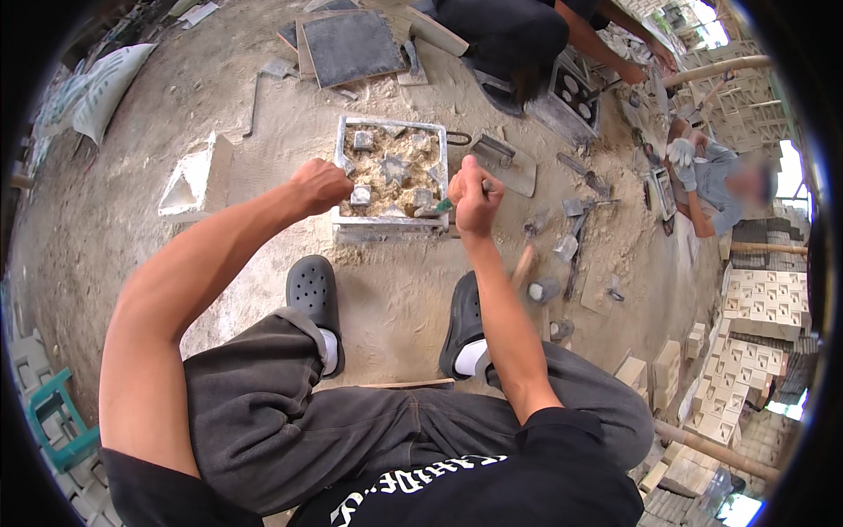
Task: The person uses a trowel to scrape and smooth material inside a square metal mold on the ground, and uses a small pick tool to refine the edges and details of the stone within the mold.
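Sandy ground (255, 281) carries a square mould (392, 221) filled with crumbly sand (375, 161), between both hands: the left hand (321, 186) is fisted at its left side, contents hidden; the right hand (475, 197) clasps a green-tipped tool (444, 205).

We can't tell if our left grip (321, 187) hides anything; our right grip (475, 202) covers part of some green thing (444, 205). Near 1 o'clock, the top edge chops off a co-worker (509, 31), lol.
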Tool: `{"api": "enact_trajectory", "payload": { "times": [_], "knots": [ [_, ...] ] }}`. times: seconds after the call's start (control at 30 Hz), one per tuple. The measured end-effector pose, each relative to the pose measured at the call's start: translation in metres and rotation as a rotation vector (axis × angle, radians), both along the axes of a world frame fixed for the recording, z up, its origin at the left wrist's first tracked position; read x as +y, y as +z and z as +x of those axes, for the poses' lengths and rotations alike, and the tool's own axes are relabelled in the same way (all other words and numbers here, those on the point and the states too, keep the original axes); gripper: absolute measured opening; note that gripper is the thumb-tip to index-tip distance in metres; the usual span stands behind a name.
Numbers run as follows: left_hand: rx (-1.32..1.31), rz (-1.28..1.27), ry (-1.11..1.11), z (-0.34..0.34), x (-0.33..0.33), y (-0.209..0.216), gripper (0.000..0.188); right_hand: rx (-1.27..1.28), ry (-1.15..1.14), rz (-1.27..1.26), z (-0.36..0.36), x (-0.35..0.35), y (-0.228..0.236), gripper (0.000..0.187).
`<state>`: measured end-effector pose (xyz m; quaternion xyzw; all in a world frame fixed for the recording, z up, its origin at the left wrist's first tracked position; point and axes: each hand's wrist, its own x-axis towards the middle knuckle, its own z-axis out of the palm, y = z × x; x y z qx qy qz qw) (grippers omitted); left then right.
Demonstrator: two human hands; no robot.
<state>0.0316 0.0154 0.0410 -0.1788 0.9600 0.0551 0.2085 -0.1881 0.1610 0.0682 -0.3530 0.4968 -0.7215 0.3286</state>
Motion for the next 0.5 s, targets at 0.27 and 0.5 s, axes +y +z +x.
{"api": "enact_trajectory", "payload": {
  "times": [0.27,0.5],
  "knots": [
    [-0.064,0.011,0.007,-0.006,-0.001,0.027,0.045,0.126,-0.158,-0.069,0.017,-0.001,-0.006,0.048],
    [-0.078,-0.01,-0.037,0.002,-0.001,0.013,0.034,-0.001,-0.14,-0.08,0.024,-0.007,0.014,0.049]
  ]
}}
